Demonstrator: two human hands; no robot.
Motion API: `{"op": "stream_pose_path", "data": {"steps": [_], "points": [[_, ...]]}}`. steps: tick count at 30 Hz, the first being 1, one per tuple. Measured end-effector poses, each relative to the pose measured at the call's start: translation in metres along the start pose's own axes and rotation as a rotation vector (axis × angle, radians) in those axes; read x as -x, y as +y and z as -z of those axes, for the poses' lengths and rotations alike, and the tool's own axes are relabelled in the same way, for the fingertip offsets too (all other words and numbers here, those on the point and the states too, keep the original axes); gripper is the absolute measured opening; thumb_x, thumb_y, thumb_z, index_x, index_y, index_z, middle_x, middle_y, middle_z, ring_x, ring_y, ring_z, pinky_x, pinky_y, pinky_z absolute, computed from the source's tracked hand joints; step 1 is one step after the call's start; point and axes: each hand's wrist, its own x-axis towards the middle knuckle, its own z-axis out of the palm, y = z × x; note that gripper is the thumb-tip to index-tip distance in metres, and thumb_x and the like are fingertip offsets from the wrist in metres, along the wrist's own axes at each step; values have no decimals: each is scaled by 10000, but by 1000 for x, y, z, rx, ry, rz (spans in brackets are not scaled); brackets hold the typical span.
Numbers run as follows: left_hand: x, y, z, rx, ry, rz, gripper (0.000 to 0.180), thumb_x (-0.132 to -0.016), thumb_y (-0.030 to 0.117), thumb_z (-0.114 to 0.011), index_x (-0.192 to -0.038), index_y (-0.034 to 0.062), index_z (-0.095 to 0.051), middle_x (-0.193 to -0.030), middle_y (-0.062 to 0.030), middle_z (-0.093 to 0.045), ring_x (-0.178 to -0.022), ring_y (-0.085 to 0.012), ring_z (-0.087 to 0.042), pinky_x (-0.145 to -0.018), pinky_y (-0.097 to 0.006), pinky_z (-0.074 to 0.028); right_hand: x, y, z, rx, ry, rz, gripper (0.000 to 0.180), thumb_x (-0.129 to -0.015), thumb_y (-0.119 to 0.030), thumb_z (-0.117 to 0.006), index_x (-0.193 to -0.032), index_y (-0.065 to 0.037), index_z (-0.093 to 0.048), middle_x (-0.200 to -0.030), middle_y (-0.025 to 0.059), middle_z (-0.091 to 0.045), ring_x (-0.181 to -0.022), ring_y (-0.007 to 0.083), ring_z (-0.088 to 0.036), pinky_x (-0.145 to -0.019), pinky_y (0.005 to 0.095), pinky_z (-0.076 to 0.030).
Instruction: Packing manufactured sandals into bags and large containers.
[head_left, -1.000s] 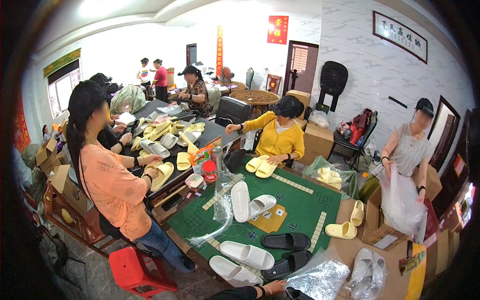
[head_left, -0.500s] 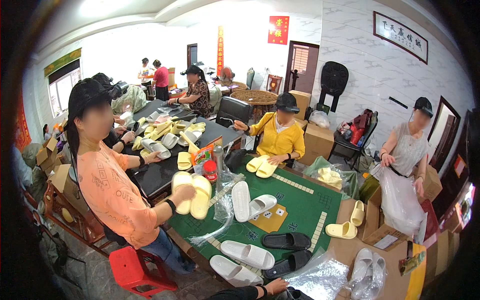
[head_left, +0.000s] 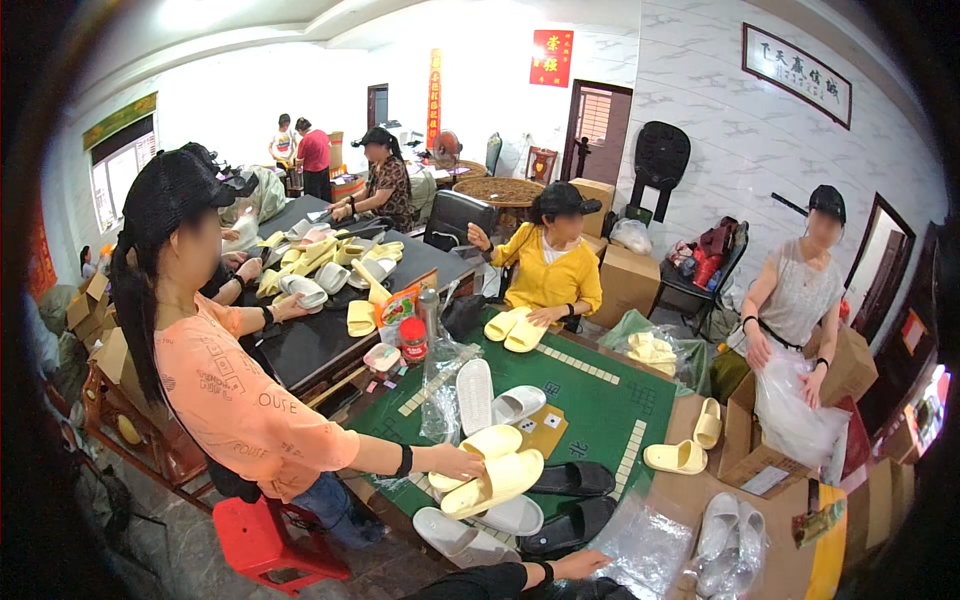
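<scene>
My left hand (head_left: 580, 563), in a black sleeve with a dark wristband, reaches in at the lower edge. Its fingers are together at the left edge of a clear plastic bag (head_left: 648, 545) and seem to pinch it. My right hand is out of the picture. Just beyond my left hand lie two black slippers (head_left: 572, 478) on the green table mat. Light grey slippers (head_left: 462, 538) lie to their left. Over these, the person in orange holds a pair of pale yellow slippers (head_left: 497, 482), partly covering a grey one.
Grey slippers in clear wrap (head_left: 728, 535) and a loose yellow pair (head_left: 676, 457) lie to the right. A red-lidded jar (head_left: 413, 340) stands at the mat's far left. A person in yellow touches another yellow pair (head_left: 515, 328). A red stool (head_left: 275, 545) stands at left.
The person in orange has brought the yellow slippers rightward and nearer to me, over the grey ones. My left hand has shifted slightly right along the plastic bag, which now lies flatter.
</scene>
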Motion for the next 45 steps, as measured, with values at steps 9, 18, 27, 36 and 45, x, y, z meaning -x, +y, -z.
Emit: {"op": "stream_pose_path", "data": {"steps": [9, 18, 27, 36, 45], "points": [[-1, 55, -36, -448, 97, -287, 436, -828, 257, -504, -1246, 145, -450, -1325, -145, -354, -1216, -353, -302, -960, -485, -293, 3, -27, -26, 477, 631, 83, 209, -729, -208, -613, -740, -1, -587, -786, 217, -554, -820, 399, -489, -763, 484, -384], [20, 73, -37, -819, 131, -244, 499, -860, 126, -415, -1344, 105, -297, -1413, -167, -206, -1267, -387, -268, -987, -480, -319, -3, -71, -42, 522, 674, -63, 266, -763, -228, -590, -848, 23, -603, -906, 261, -570, -928, 431, -496, -879, 486, -357], [48, 55, -68, -717, 40, -296, 528, -839, 156, -452, -1346, 139, -304, -1445, -153, -127, -1324, -369, -134, -1027, -529, -202, -34, -61, -59, 408, 583, -82, 397, -780, -362, -544, -919, 7, -590, -965, 235, -573, -878, 405, -536, -811, 536, -372], [73, 58, -68, -562, -78, -306, 552, -777, 83, -511, -1305, 172, -380, -1423, -150, -201, -1333, -336, -127, -1050, -536, -146, -68, -29, -98, 297, 451, -145, 407, -791, -349, -541, -980, 11, -557, -1013, 251, -541, -933, 414, -500, -846, 526, -352], [61, 60, -55, -537, -76, -314, 317, -843, 265, -485, -1148, 257, -571, -1384, -109, -303, -1300, -381, -186, -1006, -624, -86, -116, -26, -91, 251, 483, -179, 425, -803, -336, -538, -1042, 15, -525, -1061, 267, -509, -987, 423, -465, -881, 516, -331]]}}
